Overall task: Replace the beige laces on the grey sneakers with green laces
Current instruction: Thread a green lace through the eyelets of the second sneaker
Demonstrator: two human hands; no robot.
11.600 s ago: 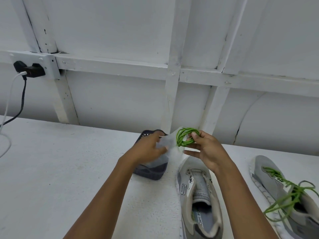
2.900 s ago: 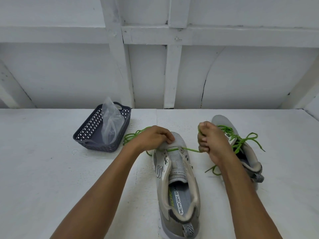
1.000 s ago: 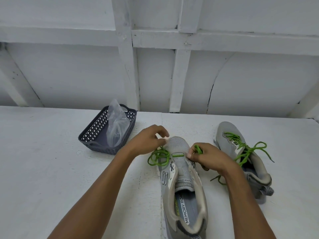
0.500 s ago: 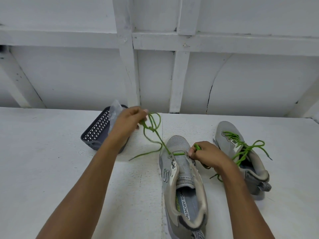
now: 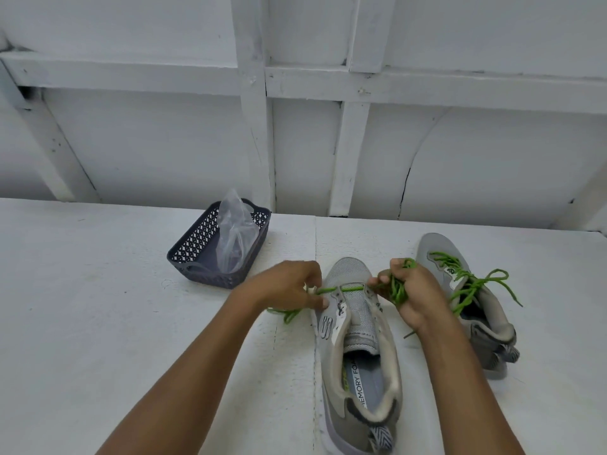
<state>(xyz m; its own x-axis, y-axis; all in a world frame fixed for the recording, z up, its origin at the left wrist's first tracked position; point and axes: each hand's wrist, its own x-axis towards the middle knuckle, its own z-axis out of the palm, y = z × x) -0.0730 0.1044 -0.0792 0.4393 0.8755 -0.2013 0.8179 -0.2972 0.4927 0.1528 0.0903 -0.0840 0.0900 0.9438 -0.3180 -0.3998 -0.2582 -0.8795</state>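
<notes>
Both hands, left hand [image 5: 289, 285] and right hand [image 5: 410, 295], pinch the green lace [image 5: 351, 287] taut across the near sneaker [image 5: 356, 339], probably evening its ends.

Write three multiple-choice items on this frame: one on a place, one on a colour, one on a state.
1. Where is the plastic bag?
A) in the basket
B) on the floor
C) hung on the wall

2. What colour is the lace threaded through the near sneaker?
A) beige
B) black
C) green

3. What is the right hand doing?
A) lying flat on the table
B) gripping a bunch of lace
C) lifting the basket

Key:
1 A, the bag stands inside the basket.
2 C, a green bar crosses the front eyelets.
3 B, its fingers curl round bunched lace, while the left hand pinches the other end.
</notes>
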